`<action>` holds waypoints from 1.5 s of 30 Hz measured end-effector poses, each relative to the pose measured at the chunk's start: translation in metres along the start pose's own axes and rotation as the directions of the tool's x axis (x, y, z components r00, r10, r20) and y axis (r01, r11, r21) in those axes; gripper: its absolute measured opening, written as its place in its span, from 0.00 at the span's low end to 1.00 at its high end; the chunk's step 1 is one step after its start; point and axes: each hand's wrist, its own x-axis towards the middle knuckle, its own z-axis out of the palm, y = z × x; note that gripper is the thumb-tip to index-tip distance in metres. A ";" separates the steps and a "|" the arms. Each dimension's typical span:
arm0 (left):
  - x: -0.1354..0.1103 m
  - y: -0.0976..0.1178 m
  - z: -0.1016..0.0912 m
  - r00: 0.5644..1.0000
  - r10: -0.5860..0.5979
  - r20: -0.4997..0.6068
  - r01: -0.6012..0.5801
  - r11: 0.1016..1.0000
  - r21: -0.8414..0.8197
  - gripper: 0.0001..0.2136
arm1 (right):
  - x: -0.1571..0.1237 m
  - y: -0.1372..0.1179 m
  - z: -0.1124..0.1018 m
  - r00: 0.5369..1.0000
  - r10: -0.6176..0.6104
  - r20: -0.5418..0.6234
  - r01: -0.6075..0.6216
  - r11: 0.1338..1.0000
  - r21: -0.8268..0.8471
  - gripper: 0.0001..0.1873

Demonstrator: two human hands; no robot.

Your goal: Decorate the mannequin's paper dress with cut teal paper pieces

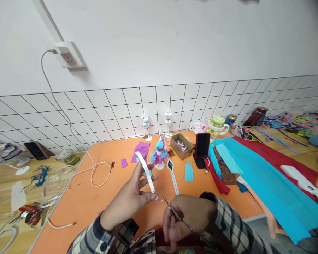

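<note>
Strip is pinched in the left hand, metal tool clasped in the right hand; one mannequin seems dressed, purple cloth left loose.

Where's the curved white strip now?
In the head view, the curved white strip is just left of centre, in the left hand, above the orange tabletop.

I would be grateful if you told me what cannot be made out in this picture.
Metal tool: head view; exact type unclear, partly hidden by the right hand.
Purple-and-white pieces in the box: head view; too small to identify.
Right plaid sleeve: head view; cut off by the bottom edge.
</note>
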 end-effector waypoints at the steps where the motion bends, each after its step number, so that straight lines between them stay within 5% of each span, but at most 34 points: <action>1: 0.000 0.000 0.001 1.000 -0.001 0.013 0.001 1.000 0.007 0.47 | 0.006 -0.002 0.003 1.000 0.005 0.008 -0.005 1.000 0.024 0.24; 7: -0.006 0.005 0.005 0.998 -0.009 0.061 0.003 0.995 0.101 0.48 | 0.027 0.008 -0.002 0.972 -0.015 0.233 -0.034 0.978 0.205 0.29; 13: -0.006 0.007 0.009 0.994 -0.045 0.099 0.028 0.985 0.170 0.45 | 0.026 0.010 -0.009 0.936 0.076 0.344 -0.135 0.979 0.150 0.30; 20: -0.005 0.005 0.008 0.991 -0.062 0.121 0.042 0.986 0.161 0.46 | 0.036 0.019 0.001 0.996 0.060 0.063 -0.059 0.998 -0.019 0.29; 30: -0.009 0.002 0.011 0.975 -0.146 0.169 0.124 0.983 0.132 0.49 | 0.044 0.028 0.005 0.984 0.034 -0.174 -0.070 0.975 -0.209 0.28; 36: -0.011 0.003 0.011 0.985 -0.079 0.155 0.024 0.945 0.326 0.47 | 0.040 0.027 0.005 0.987 0.094 -0.126 -0.130 0.941 -0.314 0.27; 40: -0.011 0.000 0.012 0.991 -0.039 0.128 -0.005 0.945 0.327 0.46 | 0.042 0.029 0.009 0.984 0.033 -0.177 -0.069 0.978 -0.198 0.27; 45: -0.009 -0.002 0.009 0.994 -0.003 0.110 -0.026 0.965 0.262 0.49 | 0.041 0.030 0.011 0.997 0.016 -0.080 -0.023 0.996 -0.086 0.27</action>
